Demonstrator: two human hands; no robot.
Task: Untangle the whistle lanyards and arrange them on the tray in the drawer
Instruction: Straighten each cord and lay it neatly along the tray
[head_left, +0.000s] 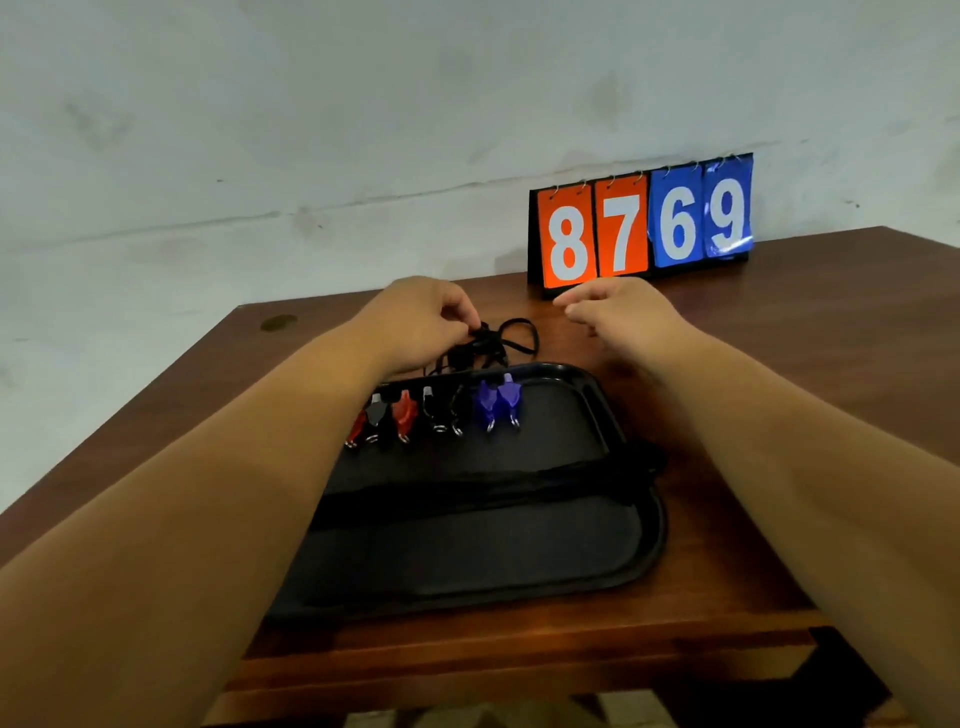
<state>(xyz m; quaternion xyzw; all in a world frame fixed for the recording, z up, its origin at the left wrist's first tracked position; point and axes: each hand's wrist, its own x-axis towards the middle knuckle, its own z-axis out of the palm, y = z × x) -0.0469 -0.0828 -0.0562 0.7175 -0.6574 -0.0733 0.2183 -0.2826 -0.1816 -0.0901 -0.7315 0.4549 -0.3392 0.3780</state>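
The left hand (415, 322) pinches the tangle of black cords (511, 338) on the table (779, 364) just beyond the tray (655, 525), probably to anchor it, while the right hand (623, 317) hovers, fingers loosely curled and empty (whistles (441, 410) line the tray's far edge).

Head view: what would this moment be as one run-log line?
left hand: pinches lanyards | right hand: open, holds nothing | whistles: row at far end of tray | lanyards: tangled behind tray

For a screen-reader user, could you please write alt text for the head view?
A person's left hand pinches a tangle of black lanyards beyond a black tray holding red, black and blue whistles; the right hand hovers open. A scoreboard reads 8769.
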